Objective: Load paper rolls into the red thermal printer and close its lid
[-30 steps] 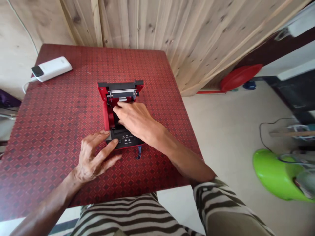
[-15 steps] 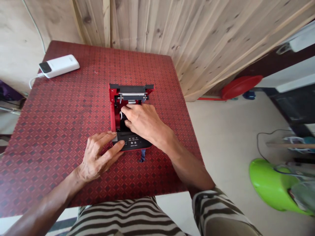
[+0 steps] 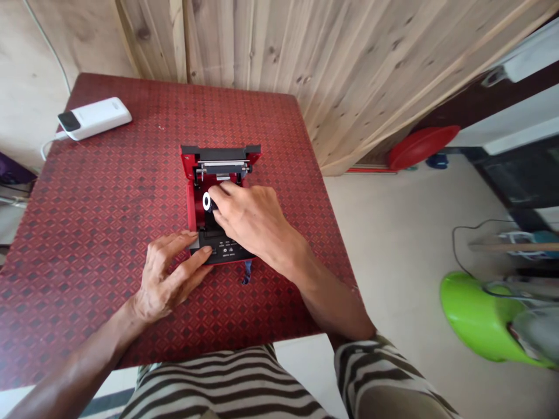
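A small red and black printer (image 3: 220, 247) rests on the table with its lid (image 3: 222, 155) raised. My left hand (image 3: 168, 276) steadies its front left corner, thumb on the black button panel and fingers along the side. Inside the open bay, my right hand (image 3: 253, 224) grips a dark roll with a white ring-shaped end (image 3: 207, 201). The ring faces left; my fingers cover most of the roll. A dark blue strap (image 3: 247, 272) pokes out from under the printer's front edge.
The table (image 3: 109, 192) has a red patterned cover. At its far left lies a white power bank (image 3: 96, 118) with a cable. A plank wall (image 3: 244, 46) borders the back. A green plastic stool or tub (image 3: 471, 317) and a red basin (image 3: 423, 145) are on the right.
My right hand has lifted the roll slightly, and its white end now shows as a fuller ring. My left hand stays on the printer's corner. The whole view has shifted a little.
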Tool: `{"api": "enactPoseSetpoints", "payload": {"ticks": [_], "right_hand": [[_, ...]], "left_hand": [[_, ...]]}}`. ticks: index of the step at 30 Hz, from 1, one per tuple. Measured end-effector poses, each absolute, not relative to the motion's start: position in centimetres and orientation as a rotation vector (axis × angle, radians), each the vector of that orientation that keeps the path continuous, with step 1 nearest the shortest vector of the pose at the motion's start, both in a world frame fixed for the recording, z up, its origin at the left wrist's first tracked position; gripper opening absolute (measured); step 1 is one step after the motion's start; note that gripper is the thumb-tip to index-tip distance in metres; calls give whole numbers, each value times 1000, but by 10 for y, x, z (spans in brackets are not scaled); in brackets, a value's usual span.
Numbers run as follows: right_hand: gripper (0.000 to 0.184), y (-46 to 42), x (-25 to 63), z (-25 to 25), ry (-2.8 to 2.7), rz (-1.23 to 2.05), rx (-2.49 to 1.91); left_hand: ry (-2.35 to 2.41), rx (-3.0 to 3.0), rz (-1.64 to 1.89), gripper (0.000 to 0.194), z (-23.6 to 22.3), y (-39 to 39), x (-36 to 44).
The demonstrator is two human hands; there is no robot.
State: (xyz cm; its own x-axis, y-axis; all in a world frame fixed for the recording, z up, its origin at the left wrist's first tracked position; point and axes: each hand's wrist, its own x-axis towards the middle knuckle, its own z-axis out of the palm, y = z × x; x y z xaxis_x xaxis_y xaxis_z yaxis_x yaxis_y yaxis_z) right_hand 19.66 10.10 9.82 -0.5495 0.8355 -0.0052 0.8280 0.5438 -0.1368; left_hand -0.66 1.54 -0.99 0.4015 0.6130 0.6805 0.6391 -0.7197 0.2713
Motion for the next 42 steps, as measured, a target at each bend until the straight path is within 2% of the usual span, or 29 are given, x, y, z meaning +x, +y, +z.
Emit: {"api": "enactPoseSetpoints", "payload": {"ticks": [3, 6, 8, 12, 15, 18, 21, 24, 25, 27, 29, 32, 33, 37, 42], "right_hand": [[23, 95, 224, 105, -2413, 372, -1288], [28, 100, 259, 99, -1972, 566, -1186], [34, 108, 279, 82, -1746, 630, -1243], [33, 125, 293, 24, -1506, 720, -1372], [35, 129, 285, -14, -1465, 809, -1493], [36, 128, 277, -28, -1505, 848, -1566], [38, 125, 280, -25, -1572, 885, -1571], [54, 113, 294, -15, -1584, 895, -1539], [55, 106, 300, -12, -1568, 862, -1536], [39, 87, 311, -3, -1557, 811, -1557], [22, 66, 315, 4, -1628, 896, -1574], [29, 42, 305, 7, -1787, 1071, -1496], [31, 37, 300, 5, -1811, 1057, -1459], [22, 33, 289, 0, -1790, 880, -1419], [26, 37, 308, 46, -1714, 925, -1435]], "left_hand": [[-1167, -2603, -1247, 66, -9, 16, -7], [-1195, -2595, -1261, 69, -10, 15, -6], [-1213, -2593, -1275, 71, -11, 15, -6], [-1226, -2605, -1284, 72, -12, 16, -7], [-1213, -2593, -1284, 72, -11, 17, -6], [-1205, -2580, -1287, 71, -8, 18, -4], [-1209, -2591, -1294, 72, -4, 18, -3], [-1238, -2598, -1261, 69, -2, 17, -3], [-1255, -2599, -1247, 68, -2, 17, -4], [-1275, -2607, -1225, 65, -2, 16, -4], [-1260, -2611, -1227, 64, -3, 16, -5], [-1242, -2601, -1246, 67, -5, 17, -5], [-1246, -2599, -1250, 68, -5, 17, -5], [-1246, -2602, -1261, 73, -5, 16, -5], [-1239, -2620, -1292, 76, -10, 16, -7]]}}
